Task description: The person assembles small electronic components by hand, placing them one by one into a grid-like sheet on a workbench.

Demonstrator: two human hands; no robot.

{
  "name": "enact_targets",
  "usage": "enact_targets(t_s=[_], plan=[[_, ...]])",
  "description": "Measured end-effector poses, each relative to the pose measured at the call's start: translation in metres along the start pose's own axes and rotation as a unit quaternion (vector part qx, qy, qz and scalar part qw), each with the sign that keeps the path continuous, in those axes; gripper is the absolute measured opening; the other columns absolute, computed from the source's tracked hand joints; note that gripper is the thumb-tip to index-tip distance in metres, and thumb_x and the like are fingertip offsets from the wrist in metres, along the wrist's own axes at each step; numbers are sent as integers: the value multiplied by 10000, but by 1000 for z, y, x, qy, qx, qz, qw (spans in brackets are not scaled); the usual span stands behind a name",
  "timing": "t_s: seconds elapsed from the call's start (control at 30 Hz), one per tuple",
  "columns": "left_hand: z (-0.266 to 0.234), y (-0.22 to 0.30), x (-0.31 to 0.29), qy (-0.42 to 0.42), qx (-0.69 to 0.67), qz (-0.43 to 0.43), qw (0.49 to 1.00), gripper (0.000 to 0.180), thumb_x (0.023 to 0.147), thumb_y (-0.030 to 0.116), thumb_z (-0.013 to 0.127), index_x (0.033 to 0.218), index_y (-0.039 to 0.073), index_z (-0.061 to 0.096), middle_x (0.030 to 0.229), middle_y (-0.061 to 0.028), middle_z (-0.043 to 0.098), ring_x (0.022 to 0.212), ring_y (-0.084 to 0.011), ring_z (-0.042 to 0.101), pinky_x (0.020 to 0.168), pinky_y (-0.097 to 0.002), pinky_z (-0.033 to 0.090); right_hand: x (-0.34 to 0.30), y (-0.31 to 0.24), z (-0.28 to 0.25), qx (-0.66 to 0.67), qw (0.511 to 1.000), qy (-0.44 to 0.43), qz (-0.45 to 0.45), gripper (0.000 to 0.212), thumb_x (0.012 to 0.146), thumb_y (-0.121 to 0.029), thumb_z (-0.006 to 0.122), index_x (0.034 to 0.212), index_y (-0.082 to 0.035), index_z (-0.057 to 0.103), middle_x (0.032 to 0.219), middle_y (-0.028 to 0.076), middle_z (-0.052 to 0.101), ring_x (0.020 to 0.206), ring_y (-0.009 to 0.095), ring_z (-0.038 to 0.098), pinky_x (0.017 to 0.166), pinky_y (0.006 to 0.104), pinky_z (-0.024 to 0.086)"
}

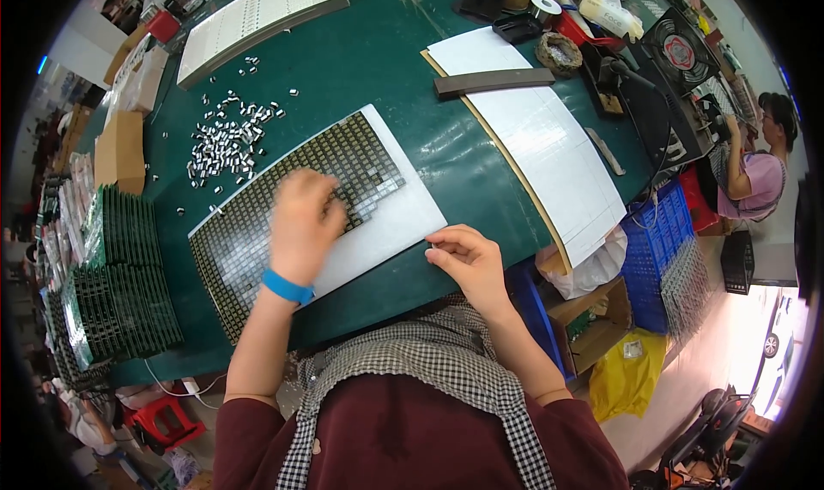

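Note:
A white board (399,230) lies tilted on the green table, much of it covered by rows of small dark square pieces (322,154), some shining silver. Over these rows is my left hand (305,220), fingers bent and smeared by motion, with a blue band on its wrist. I cannot tell whether it holds anything. Just off the board's near right corner, my right hand (468,263) is closed in a pinch. Something small and pale shows at its fingertips, too small to name. Beyond the board's far left edge lies a loose heap of small silver metal parts (227,142).
Stacked green circuit boards (129,275) stand at the left. A thick stack of pale sheets (262,22) lies at the far left. White panels (549,155) with a dark bar (493,82) across them lie right. Beyond are a solder spool (543,8), a fan (678,51) and a person (755,168).

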State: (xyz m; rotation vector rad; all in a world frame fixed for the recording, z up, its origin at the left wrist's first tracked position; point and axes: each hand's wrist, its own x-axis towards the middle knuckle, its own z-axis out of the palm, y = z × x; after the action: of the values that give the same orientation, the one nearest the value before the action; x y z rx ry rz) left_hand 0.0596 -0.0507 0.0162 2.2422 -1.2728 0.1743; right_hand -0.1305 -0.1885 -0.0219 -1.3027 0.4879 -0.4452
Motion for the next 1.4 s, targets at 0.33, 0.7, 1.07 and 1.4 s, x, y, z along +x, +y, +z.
enact_targets(t_s=[0.33, 0.7, 1.07, 1.4], plan=[[40, 36, -23, -38, 278, 159, 947, 28, 630, 33, 543, 614, 31, 521, 655, -34, 426, 664, -183, 501, 534, -261, 473, -4, 1, 4, 12, 999, 26, 41, 205, 770, 22, 656, 969, 49, 616, 894, 73, 611, 806, 110, 600, 749, 216, 486], [19, 29, -38, -207, -696, -354, 589, 153, 831, 54, 619, 972, -4, 607, 877, -70, 643, 799, -151, 638, 750, -245, 521, -5, -12, 15, -100, 991, 6, -84, 155, 734, 40, 669, 886, 42, 639, 901, 71, 608, 819, 130, 605, 742, 241, 508], [24, 38, -39, -223, -695, -346, 589, 138, 837, 61, 615, 950, -14, 597, 870, -67, 643, 774, -119, 612, 732, -225, 501, -5, -10, 18, -187, 970, 1, -153, 154, 699, 4, 695, 847, -8, 652, 845, 72, 628, 774, 153, 606, 674, 250, 474], [24, 41, -39, -222, -680, -338, 611, 103, 829, 44, 617, 908, -20, 598, 852, -77, 641, 765, -123, 607, 726, -229, 491, -8, -4, 19, -163, 978, 18, -127, 149, 703, -6, 696, 839, -4, 635, 846, 89, 627, 770, 187, 620, 681, 278, 503]])
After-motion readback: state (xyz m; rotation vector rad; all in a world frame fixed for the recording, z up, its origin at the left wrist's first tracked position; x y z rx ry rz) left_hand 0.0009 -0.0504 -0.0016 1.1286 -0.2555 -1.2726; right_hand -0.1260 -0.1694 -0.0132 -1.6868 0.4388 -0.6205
